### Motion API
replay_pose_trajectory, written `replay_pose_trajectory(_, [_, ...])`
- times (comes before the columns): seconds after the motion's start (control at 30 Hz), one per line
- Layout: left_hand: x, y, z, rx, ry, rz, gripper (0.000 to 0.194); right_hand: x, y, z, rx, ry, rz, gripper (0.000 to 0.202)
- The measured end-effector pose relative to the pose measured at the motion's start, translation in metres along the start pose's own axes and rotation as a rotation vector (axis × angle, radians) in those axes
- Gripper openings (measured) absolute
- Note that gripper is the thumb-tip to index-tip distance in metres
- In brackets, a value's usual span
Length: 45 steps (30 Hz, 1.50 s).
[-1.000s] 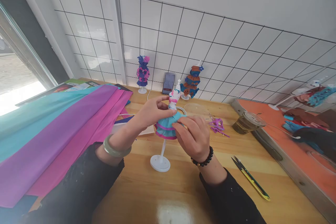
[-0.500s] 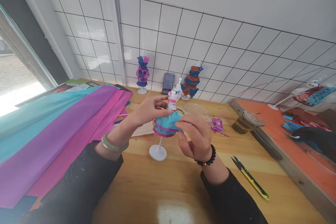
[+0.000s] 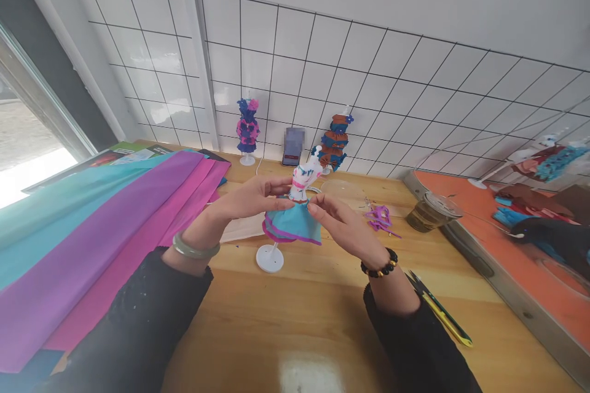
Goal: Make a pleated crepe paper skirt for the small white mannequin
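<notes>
A small white dress form [image 3: 303,177] with pink and teal marks on its torso tilts over the wooden table. Around its waist hangs a turquoise doll skirt [image 3: 295,221] edged in purple. My left hand [image 3: 255,199] is closed on the left side of the waist, thumb in front at the skirt's top edge. At the opposite side, my right hand [image 3: 338,221] pinches the skirt's waistband between thumb and fingers. The form's round white base [image 3: 270,258] shows below the hem.
Turquoise, purple and pink fabric [image 3: 115,215] lies at left. Two dressed mini forms [image 3: 247,129] [image 3: 335,141] and a phone [image 3: 293,146] stand by the tiled wall. Purple scraps [image 3: 380,218], a lidded cup [image 3: 431,214] and yellow thread snips [image 3: 445,313] are at right.
My right hand has moved from the skirt's side up to its waistband. The skirt's front now hangs spread out, and the dress form has shifted slightly.
</notes>
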<state>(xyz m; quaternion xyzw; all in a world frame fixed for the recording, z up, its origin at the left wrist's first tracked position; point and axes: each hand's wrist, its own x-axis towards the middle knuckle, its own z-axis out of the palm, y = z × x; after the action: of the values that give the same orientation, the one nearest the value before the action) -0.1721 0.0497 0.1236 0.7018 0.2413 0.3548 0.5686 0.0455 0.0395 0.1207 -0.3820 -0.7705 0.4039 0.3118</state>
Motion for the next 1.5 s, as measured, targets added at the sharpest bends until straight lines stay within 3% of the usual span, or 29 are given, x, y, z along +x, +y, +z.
replay_pose_trajectory(0.47, [0.0,-0.008,-0.001,0.19,0.054,0.008,0.064,-0.003,0.004,-0.007,-0.252,0.036,0.09,0.038])
replay_pose_trajectory(0.67, [0.001,-0.012,0.001,0.275,0.094,0.007,0.055,-0.003,-0.004,-0.002,-0.227,0.083,0.056,0.038])
replay_pose_trajectory(0.83, [0.001,-0.009,0.002,0.256,0.087,0.006,0.047,-0.004,-0.006,0.001,-0.178,0.141,0.038,0.035])
replay_pose_trajectory(0.97, [0.001,-0.006,0.002,0.273,0.125,-0.006,0.041,-0.005,-0.006,0.001,-0.194,0.134,0.011,0.032])
replay_pose_trajectory(1.5, [0.0,-0.007,0.002,0.153,0.069,-0.079,0.036,-0.005,-0.007,0.006,-0.272,0.122,-0.053,0.022])
